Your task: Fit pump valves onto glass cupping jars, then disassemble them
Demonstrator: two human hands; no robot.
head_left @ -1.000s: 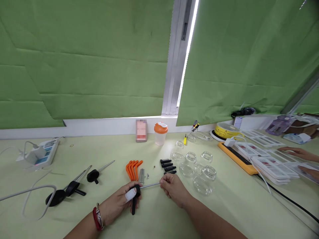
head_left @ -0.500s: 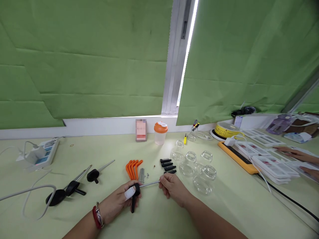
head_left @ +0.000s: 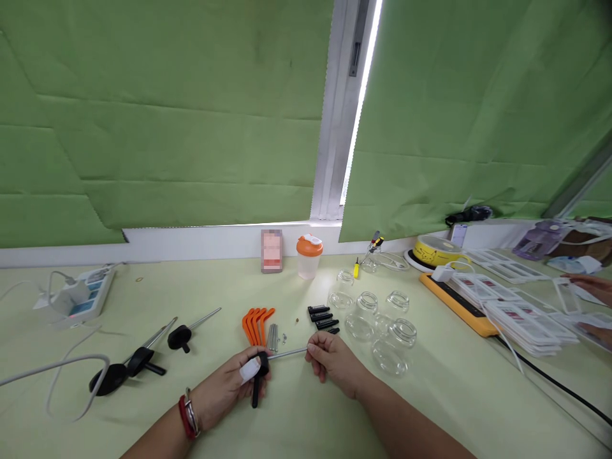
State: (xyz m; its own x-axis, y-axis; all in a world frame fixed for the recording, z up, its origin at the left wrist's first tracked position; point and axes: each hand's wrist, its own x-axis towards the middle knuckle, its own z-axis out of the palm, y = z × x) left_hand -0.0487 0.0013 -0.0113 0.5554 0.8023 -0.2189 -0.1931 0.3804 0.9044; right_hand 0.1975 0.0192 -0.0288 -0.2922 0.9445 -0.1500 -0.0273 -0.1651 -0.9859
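A black plastic part [head_left: 256, 386] with a thin metal rod [head_left: 287, 353] is held level above the table. My left hand [head_left: 232, 386] grips the black part, its thumb wrapped in white. The fingers of my right hand [head_left: 335, 363] pinch the rod's far end. Just beyond my hands lie orange handles [head_left: 257, 324], metal pins [head_left: 272, 337], tiny hardware [head_left: 284, 338] and black ribbed pieces [head_left: 320, 317]. To the left rest more black parts with rods [head_left: 180, 338]. Several clear glass vessels [head_left: 367, 312] stand right of my right hand.
An orange-lidded cup [head_left: 309, 256] stands at the back. A white power strip [head_left: 90, 294] and cable [head_left: 76, 360] are at left. On the right are an orange power strip [head_left: 459, 306], stacked trays [head_left: 516, 325] and another person's hands [head_left: 593, 287].
My hands and the rod part hold nearly the same pose. At the far right, the other person's hand has moved right and a clear tray piece now stands lifted beside it.
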